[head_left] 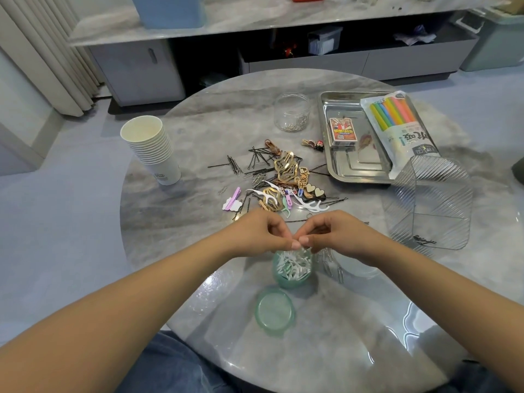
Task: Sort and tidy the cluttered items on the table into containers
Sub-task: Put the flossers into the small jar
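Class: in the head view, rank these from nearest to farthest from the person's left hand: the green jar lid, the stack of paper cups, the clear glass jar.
From the left hand:
1. Green jar lid, just below, nearer the person.
2. Stack of paper cups, up and left.
3. Clear glass jar, far side of the table.

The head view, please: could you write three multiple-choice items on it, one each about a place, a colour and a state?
1. Where does the card box lie?
A. in the metal tray
B. in the clear jar
C. on the paper cups

2. What colour is the loose lid near the table's front edge?
A. red
B. green
C. black

3. What state is the green jar in?
A. lidded
B. tipped over
C. open, holding white floss picks

Answers:
1 A, it rests on the tray floor.
2 B, pale green.
3 C, picks show inside; both hands hover above.
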Tool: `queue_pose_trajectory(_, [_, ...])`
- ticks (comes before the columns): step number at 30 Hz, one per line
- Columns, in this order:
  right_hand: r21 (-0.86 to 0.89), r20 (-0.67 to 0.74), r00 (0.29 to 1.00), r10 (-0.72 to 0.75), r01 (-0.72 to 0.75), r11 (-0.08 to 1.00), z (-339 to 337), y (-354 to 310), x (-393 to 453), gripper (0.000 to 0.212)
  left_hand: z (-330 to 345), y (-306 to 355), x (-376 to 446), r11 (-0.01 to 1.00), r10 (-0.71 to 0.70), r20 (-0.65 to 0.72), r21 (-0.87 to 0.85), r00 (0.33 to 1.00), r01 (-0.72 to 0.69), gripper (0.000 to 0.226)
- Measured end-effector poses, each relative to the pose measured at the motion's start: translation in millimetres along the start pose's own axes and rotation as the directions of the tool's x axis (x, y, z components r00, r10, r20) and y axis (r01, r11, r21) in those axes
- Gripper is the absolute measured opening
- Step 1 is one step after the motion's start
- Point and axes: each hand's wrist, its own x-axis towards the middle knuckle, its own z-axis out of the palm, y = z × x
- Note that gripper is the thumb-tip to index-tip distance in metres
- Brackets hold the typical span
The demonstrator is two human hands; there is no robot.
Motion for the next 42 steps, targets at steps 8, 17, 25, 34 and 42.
queue_pose_trajectory(8, [0.014, -0.031, 0.999, 0.025, -0.024, 1.0, 0, -3, 3, 0.008, -4, 7, 4, 0.995, -0.068, 0.062, -0.067, 0.996, 0.072, 0.024])
queue_pose_trajectory(17, [-0.465, -0.368, 0.919, -0.145, -0.047, 0.884, -7, 2, 33, 0.017, -8, -8, 36, 0.985, -0.077, -0.301, 0.122, 0.95, 0.119, 0.005])
queue_pose_trajectory(25, [-0.643, -0.422, 0.882, -0.209, -0.128, 0.755, -9, 29, 59, 0.034, 4, -23, 67, 0.847, 0.154, -0.249, 0.531, 0.956, 0.002, 0.049])
queue_pose_trajectory(34, [-0.603, -0.323, 0.943, -0.08, -0.14, 0.785, -14, 22, 54, 0.008, 3, -19, 66, 0.831, 0.165, -0.202, 0.555, 0.965, -0.026, 0.02])
queue_pose_trajectory(42, [-0.492, -0.279, 0.96, -0.008, -0.136, 0.86, -22, 3, 46, 0.009, 3, -6, 60, 0.912, 0.233, -0.229, 0.388, 0.945, -0.131, 0.027])
